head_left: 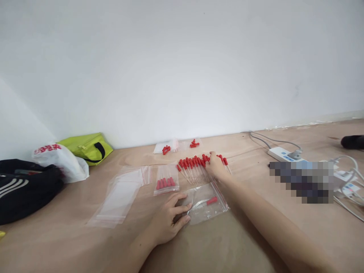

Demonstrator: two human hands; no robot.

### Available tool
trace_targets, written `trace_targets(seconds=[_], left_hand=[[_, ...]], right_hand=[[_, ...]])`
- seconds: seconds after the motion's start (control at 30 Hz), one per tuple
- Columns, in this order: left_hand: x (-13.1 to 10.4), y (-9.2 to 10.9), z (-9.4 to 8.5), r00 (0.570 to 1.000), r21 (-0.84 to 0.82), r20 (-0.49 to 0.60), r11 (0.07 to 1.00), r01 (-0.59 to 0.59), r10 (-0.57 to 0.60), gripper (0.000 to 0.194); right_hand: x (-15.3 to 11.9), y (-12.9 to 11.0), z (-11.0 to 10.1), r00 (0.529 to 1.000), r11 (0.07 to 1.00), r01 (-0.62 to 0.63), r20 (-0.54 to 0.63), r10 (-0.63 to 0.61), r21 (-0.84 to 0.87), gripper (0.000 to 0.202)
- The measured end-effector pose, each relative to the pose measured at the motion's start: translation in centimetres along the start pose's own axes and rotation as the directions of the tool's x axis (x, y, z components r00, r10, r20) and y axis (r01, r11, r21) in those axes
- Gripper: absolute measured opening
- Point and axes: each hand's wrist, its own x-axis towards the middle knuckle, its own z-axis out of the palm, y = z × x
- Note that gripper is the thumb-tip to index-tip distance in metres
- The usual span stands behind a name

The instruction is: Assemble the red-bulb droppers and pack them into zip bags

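Note:
Clear zip-lock bag (203, 216) lies flat in front of me, with one red-bulbed dropper showing inside. My left hand (169, 220) grips its left edge between thumb and fingers. Beyond the bag, a row of droppers (196, 172) lies side by side, red rubber bulbs pointing away and thin clear stems toward me. My right hand (216, 167) reaches over the bag into this row, fingers closed at the bulb of a dropper; its grip is partly hidden. Left of the row rests a zip-lock bag holding several red bulbs (165, 183).
Flat clear bags (118, 197) are stacked at left. Red pieces (166, 149) and another red group (194, 143) lie on bags by the wall. A black bag (28, 201), white plastic bag (61, 163) and lime-green bag (88, 146) stand left. A power strip (284, 154) with cables sits right.

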Motion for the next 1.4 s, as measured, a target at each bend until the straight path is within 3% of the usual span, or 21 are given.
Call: trace_targets(seconds=[0.13,0.23,0.37,0.6,0.77,0.97,1.1,1.23,1.4], left_hand=[[0.1,0.1,-0.2,1.000,0.009,0.016,1.000,0.002,-0.002,0.028],[0.2,0.1,-0.3,0.999,-0.004,0.040,1.000,0.015,-0.014,0.029],[0.2,-0.1,-0.2,0.998,-0.015,0.051,1.000,0.022,-0.021,0.030],[0.3,-0.1,-0.1,0.996,0.008,0.079,0.999,0.044,-0.044,0.029],[0.2,0.2,-0.4,0.995,-0.008,0.077,0.998,0.056,-0.055,0.046],[0.1,0.3,-0.4,0.995,-0.028,0.065,0.996,0.082,-0.080,0.054],[0.1,0.1,-0.3,0.996,-0.021,0.067,0.998,0.066,-0.065,0.052],[0.1,0.1,-0.3,0.997,-0.006,0.049,0.998,0.055,-0.054,0.049],[0.2,0.1,-0.2,0.999,-0.011,0.053,1.000,0.002,-0.001,0.036]], right_hand=[[-1.6,2.1,-2.1,0.998,0.979,0.061,-0.030,-0.056,0.195,0.050],[-4.0,4.6,-3.2,0.999,0.867,0.040,-0.045,-0.021,0.497,0.054],[-6.7,6.7,-3.3,0.998,0.763,-0.038,-0.020,0.066,0.646,0.057],[-8.1,5.3,-2.2,0.989,0.626,-0.077,-0.018,0.144,0.776,0.054],[-9.3,4.5,-1.6,0.991,0.513,-0.137,0.118,0.068,0.848,0.042],[-9.8,4.5,-2.5,0.935,0.642,-0.207,0.342,-0.092,0.738,0.036],[-9.7,4.5,-2.6,0.909,0.668,-0.178,0.380,-0.170,0.723,0.036],[-9.7,4.3,-2.5,0.878,0.738,-0.086,0.401,-0.262,0.669,0.026],[-9.2,4.3,-3.3,0.860,0.857,0.188,0.341,-0.380,0.481,0.031]])
